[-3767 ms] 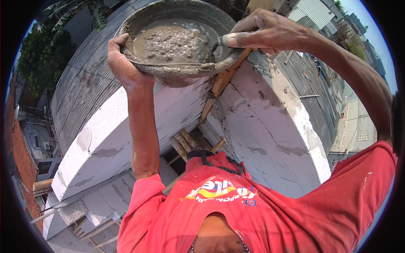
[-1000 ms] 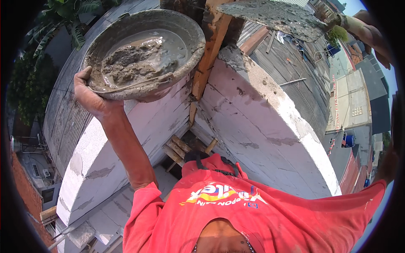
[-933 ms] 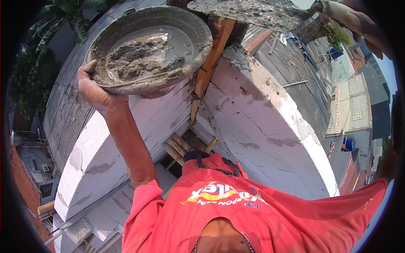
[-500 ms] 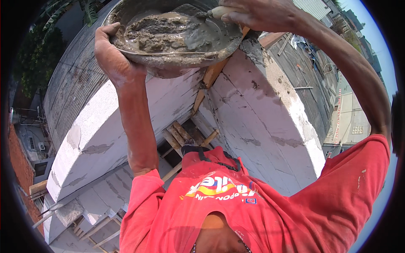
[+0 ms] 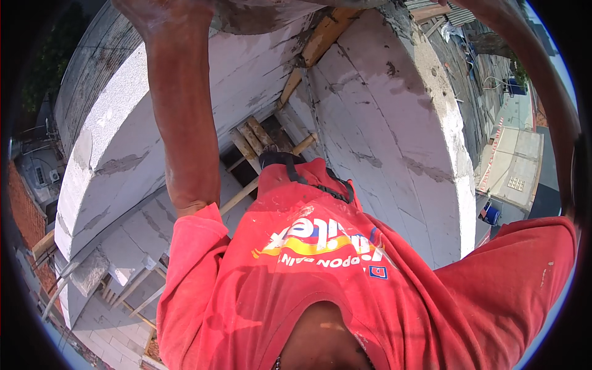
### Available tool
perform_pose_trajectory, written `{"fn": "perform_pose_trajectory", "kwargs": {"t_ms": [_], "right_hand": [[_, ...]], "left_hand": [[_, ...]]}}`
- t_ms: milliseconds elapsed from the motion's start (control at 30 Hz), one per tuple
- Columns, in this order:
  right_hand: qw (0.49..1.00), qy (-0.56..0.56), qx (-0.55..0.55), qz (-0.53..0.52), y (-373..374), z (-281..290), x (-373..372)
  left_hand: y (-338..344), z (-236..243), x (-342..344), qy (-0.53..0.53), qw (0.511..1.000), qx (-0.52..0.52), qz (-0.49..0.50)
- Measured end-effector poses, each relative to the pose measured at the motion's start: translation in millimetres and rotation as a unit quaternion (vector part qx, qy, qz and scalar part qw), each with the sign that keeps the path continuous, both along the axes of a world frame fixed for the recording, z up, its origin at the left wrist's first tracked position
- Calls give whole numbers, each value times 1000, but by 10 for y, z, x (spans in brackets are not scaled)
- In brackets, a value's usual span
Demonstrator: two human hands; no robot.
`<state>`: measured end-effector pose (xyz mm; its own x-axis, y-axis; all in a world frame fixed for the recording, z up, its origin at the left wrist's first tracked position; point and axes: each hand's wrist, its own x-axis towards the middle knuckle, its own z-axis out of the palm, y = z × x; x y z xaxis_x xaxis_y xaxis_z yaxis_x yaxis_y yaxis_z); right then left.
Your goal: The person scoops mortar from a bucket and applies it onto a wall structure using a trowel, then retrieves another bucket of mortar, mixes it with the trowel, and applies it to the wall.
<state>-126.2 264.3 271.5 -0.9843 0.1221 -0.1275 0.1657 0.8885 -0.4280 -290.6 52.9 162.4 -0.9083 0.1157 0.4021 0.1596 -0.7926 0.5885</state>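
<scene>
At the top edge, my left hand (image 5: 165, 13) is against the side of a round, mortar-smeared basin (image 5: 265, 20). Only the basin's underside shows; the rim and the wet mortar inside are out of the picture. The left hand's fingers are cut off at the edge, but the hand still supports the basin at its left. Of my right hand (image 5: 441, 2) only a sliver shows at the top edge, right of the basin. Its fingers and anything in them are out of view. My right forearm arches up along the right side.
Two pale block walls, a left one (image 5: 105, 148) and a right one (image 5: 394, 135), meet at a corner below the basin. A wooden beam (image 5: 327, 38) runs into that corner. Lower down are wooden poles (image 5: 250, 145). Corrugated roofing (image 5: 92, 61) lies beyond the left wall.
The view has shifted, so the basin and both hands sit higher and are mostly cut off. The trowel-like tool in my right hand and the mortar no longer show.
</scene>
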Motion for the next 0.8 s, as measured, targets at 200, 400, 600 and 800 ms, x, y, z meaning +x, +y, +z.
{"fn": "perform_pose_trajectory", "kwargs": {"t_ms": [200,400,600,800], "right_hand": [[997,35,-67,-3,101,-38,135],[998,33,-42,16,157,61,-14],[997,-28,-28,-72,95,299,-105],[998,-10,-65,-12,239,539,-89]], "left_hand": [[-5,31,275,102,990,59,-73],[-311,-134,-486,-154,941,188,-237],[-121,-104,-26,-156,986,49,2],[-177,-35,138,-198,977,74,-10]]}}
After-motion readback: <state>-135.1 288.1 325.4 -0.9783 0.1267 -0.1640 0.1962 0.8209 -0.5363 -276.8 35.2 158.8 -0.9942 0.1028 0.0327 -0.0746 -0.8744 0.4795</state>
